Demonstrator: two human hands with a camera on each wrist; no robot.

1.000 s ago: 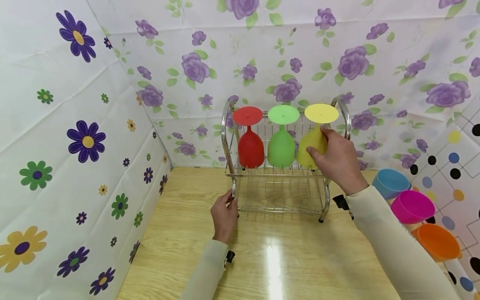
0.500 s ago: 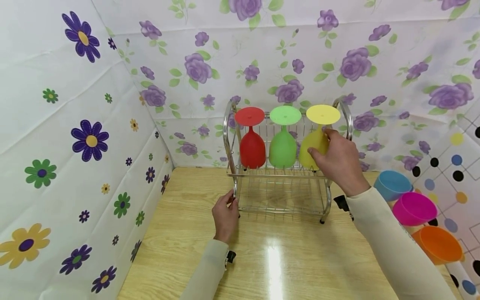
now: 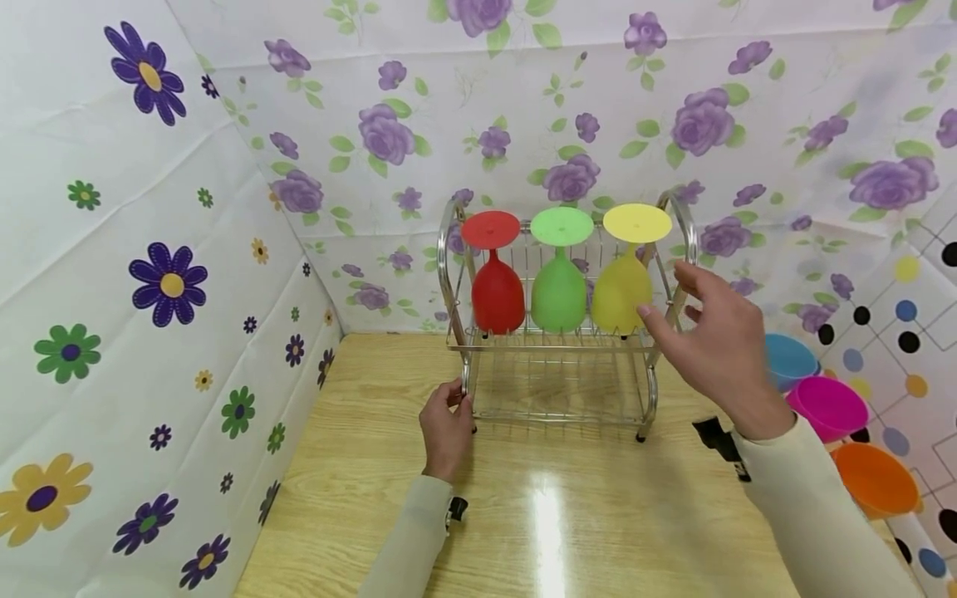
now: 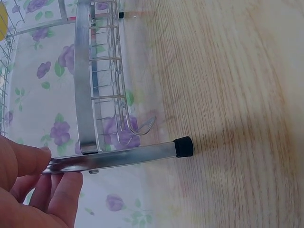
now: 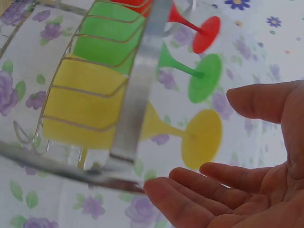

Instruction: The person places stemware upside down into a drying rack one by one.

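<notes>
Three plastic goblets stand upside down in a row on the upper tier of a metal dish rack (image 3: 553, 349): red (image 3: 497, 297), green (image 3: 558, 295) and yellow (image 3: 622, 295). My left hand (image 3: 446, 436) grips the rack's front left leg, and the left wrist view shows thumb and fingers pinching that metal leg (image 4: 137, 154) above its black foot. Just right of the yellow goblet is my right hand (image 3: 710, 345), fingers spread and holding nothing. In the right wrist view its palm and fingers lie extended near the yellow goblet's round base (image 5: 203, 138).
Blue (image 3: 790, 361), pink (image 3: 828, 409) and orange (image 3: 875, 480) cups line the right side, close to my right forearm. The rack stands on a wooden table (image 3: 374, 515) before a flowered back wall, with another patterned wall at left.
My right hand has let go of the yellow goblet and drawn back to the right, its fingers opening. The goblet stays on the rack; my left hand keeps its grip on the leg.
</notes>
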